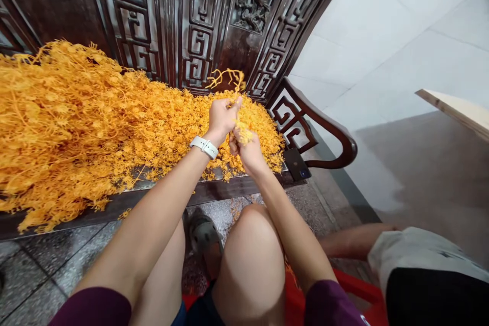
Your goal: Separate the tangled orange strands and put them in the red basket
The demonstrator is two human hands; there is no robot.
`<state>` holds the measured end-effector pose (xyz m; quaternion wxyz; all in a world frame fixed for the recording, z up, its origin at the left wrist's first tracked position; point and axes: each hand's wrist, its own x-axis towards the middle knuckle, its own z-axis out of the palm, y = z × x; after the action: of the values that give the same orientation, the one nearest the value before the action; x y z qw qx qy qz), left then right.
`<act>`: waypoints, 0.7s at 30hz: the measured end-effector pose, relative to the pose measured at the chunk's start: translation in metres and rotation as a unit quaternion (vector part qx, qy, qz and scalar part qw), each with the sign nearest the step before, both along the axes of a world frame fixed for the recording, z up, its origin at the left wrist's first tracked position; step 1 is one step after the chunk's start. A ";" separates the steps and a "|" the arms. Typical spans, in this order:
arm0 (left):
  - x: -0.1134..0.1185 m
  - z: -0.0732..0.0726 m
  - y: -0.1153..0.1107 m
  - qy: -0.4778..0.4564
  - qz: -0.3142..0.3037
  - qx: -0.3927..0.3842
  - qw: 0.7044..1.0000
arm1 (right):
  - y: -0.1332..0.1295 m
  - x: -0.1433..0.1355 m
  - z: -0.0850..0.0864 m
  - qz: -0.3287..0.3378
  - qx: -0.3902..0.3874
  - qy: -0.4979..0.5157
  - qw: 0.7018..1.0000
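Note:
My left hand [221, 121], with a white watch on its wrist, is closed in a pinch on a yellow-orange branched plastic stem [241, 81]. The stem's thin twigs spread above the fingertips. Just below and to the right, my right hand [249, 153] is closed around a bunch of yellow-orange plastic sprigs [244, 135], slightly blurred. Both hands are close together over a large heap of the same orange plastic pieces [95, 117]. The heap covers most of the seat of a dark carved wooden bench [214, 188].
A dark phone [297, 164] lies at the bench's right end, beside the curved armrest [336, 147]. Another person's arm [349, 241] and light clothing are at lower right. A wooden board edge [454, 112] juts in at right. Under me is a red stool [353, 288].

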<state>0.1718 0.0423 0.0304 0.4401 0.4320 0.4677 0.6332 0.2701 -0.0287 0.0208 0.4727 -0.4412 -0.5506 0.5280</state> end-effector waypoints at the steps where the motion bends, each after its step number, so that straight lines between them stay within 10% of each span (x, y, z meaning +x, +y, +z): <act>1: 0.000 0.002 0.000 -0.012 -0.003 -0.005 1.000 | -0.003 -0.002 0.003 0.021 -0.014 0.013 1.000; 21: -0.008 0.016 -0.004 0.008 -0.026 -0.027 0.999 | -0.015 0.016 0.022 0.340 -0.031 -0.094 0.935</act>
<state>0.1635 0.0383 0.0464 0.4644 0.4370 0.4766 0.6052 0.2864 -0.0439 0.0429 0.1971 -0.2890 -0.6932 0.6301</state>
